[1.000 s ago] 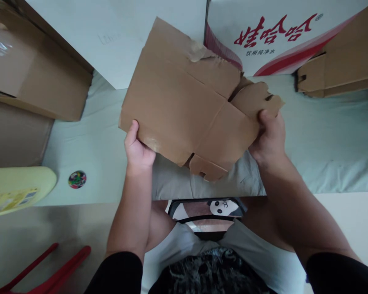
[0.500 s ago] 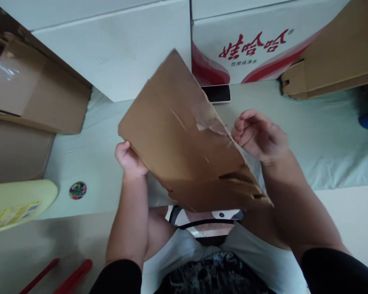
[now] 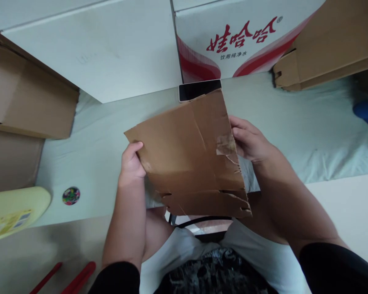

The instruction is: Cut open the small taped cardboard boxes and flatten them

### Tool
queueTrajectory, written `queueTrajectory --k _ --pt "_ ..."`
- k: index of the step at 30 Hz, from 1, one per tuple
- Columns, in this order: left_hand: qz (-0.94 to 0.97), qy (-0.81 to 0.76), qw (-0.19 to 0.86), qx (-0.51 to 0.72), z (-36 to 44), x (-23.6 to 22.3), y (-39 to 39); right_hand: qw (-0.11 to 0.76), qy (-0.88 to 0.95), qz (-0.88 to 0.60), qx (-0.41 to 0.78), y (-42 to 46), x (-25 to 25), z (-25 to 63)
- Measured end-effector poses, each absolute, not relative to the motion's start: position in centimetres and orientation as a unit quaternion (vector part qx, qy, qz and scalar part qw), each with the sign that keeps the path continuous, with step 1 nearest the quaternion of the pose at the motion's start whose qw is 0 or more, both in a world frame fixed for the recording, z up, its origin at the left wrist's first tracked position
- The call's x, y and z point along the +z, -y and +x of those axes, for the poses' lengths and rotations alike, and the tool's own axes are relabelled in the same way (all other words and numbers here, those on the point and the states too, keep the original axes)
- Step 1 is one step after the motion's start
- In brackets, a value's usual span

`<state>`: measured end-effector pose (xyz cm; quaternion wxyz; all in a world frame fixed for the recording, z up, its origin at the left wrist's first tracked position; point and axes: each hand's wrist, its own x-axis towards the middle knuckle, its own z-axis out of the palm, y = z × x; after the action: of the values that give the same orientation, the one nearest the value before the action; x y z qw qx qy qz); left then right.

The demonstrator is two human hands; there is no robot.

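Observation:
A torn piece of brown cardboard (image 3: 184, 155) is held tilted above the light green cloth, with ragged edges on its right and lower sides and a peeled patch near the right edge. My left hand (image 3: 132, 160) grips its left edge, thumb on the near face and the other fingers hidden behind. At the right edge, my right hand (image 3: 248, 139) has its fingers bent around the cardboard, their tips partly hidden. Just beyond the top corner lies a phone-like black device (image 3: 199, 87), partly covered by the cardboard.
White cartons (image 3: 92, 53) and a carton with red lettering (image 3: 245, 45) stand at the back. Brown boxes (image 3: 33, 90) flank the left, another brown box (image 3: 331, 49) the right. On the green cloth (image 3: 92, 163) are a round colourful disc (image 3: 71, 196) and a pale yellow bottle (image 3: 18, 204).
The cardboard has turned, its top corner swinging right and down. My right hand, half open beside the edge before, has come onto the right edge. My left hand keeps its grip.

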<state>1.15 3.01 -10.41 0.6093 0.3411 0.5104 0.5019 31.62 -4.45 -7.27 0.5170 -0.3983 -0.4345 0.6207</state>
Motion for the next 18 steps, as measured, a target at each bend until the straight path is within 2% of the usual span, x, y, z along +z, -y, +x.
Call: queueTrajectory --k 6,13,18 --pt "0.306 -0.508 0.611 0.524 1.4 -10.0 -2.8 0.549 0.407 -0.413 0.602 4.4 -7.2 30.8" --pt "0.316 -0.504 0.649 0.474 1.3 -9.9 -2.6 0.485 0.489 -0.433 0.582 4.1 -7.6 30.4" --pt "0.338 -0.513 0.619 0.491 0.9 -10.2 -2.6 0.509 0.439 -0.474 0.568 4.0 -7.7 30.3"
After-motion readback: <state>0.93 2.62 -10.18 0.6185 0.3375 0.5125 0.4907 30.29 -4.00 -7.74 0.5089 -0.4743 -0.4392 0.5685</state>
